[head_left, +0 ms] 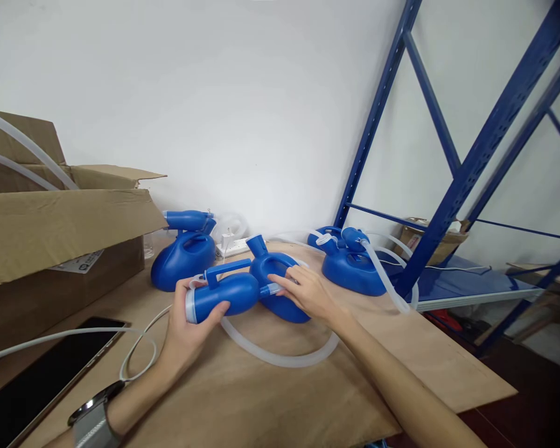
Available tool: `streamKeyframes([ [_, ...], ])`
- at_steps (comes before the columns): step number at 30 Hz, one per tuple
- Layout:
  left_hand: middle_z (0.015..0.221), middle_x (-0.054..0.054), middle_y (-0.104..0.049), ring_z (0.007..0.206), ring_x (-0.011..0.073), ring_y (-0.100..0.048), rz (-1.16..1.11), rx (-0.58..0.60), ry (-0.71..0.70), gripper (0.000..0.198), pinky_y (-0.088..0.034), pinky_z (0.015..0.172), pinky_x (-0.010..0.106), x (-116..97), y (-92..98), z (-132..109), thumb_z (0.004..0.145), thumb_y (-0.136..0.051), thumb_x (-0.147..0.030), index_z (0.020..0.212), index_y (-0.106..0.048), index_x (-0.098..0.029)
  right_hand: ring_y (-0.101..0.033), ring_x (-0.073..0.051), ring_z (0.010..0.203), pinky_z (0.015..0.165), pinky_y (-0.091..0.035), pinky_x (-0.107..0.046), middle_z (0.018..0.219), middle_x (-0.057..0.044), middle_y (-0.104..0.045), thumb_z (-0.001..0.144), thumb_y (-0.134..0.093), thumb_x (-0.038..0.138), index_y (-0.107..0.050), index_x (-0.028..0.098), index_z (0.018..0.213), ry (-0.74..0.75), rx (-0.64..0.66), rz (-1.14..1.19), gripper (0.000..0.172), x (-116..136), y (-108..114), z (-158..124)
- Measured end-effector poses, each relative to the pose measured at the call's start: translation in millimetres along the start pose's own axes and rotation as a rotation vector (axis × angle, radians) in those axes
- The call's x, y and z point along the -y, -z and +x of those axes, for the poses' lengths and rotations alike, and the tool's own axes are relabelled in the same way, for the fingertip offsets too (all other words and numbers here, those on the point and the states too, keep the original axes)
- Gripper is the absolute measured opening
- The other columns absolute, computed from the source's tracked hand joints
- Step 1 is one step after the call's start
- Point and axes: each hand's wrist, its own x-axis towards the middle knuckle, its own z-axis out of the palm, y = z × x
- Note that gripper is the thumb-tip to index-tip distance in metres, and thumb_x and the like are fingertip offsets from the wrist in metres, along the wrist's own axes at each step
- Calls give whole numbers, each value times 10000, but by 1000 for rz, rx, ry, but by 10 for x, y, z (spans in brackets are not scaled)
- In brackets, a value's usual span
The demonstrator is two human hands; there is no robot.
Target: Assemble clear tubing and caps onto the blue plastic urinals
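Note:
My left hand is wrapped around a blue plastic urinal head, a rounded cylinder with a bar handle on top and a whitish rim at its left end. At its right end is a narrow nozzle, where my right hand pinches the end of a translucent hose. The hose end meets the nozzle; how far it is pushed on, I cannot tell. From there the hose loops down over the table. Just behind my right hand stands a blue urinal bottle with an angled neck and a loop handle.
More blue urinal bottles stand at the back left and back right, the latter with hoses. An open cardboard box and a phone with a white cable occupy the left. A blue metal rack rises on the right.

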Motion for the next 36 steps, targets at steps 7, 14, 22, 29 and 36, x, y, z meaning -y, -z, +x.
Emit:
streamKeyframes([
  [7, 1027, 24, -616, 947, 243, -641, -22, -74, 4, 523, -528, 829, 371, -56, -35, -99, 649, -809, -525, 981, -512, -251, -543, -144, 653, 620, -333, -290, 772, -28, -653, 1092, -373, 386, -684, 196, 1148, 86, -11, 54, 369, 98, 103, 52],
  [14, 1023, 16, -606, 916, 226, -632, -78, -117, 0, 484, -533, 777, 331, -101, -54, -206, 674, -789, -501, 976, -498, -258, -630, -137, 618, 572, -351, -267, 738, -33, -692, 1085, -413, 361, -653, 146, 1101, 77, -26, 216, 323, 210, 162, 90],
  [22, 998, 21, -588, 884, 257, -607, -45, -155, -22, 556, -522, 810, 405, -253, -35, -348, 633, -787, -552, 1023, -511, -269, -664, -156, 598, 551, -393, -273, 721, -23, -733, 1076, -424, 427, -647, 170, 1087, 80, -52, 277, 341, 292, 250, 99],
  [29, 1079, 37, -603, 970, 275, -650, 8, -79, -112, 536, -540, 855, 419, -139, -39, -110, 660, -810, -521, 1036, -523, -268, -669, -251, 979, 843, -517, -375, 1031, -121, -734, 1045, -489, 411, -638, 154, 1211, 52, 27, 120, 340, 294, 285, 200],
  [36, 975, -19, -567, 557, 168, -649, -155, -89, 174, 578, -546, 570, 339, -87, -38, 70, 713, -783, -582, 1055, -438, -267, -668, -192, 765, 717, -562, -346, 851, -60, -690, 991, -567, 385, -667, 199, 920, -488, -259, 721, 222, 277, 182, 72],
])
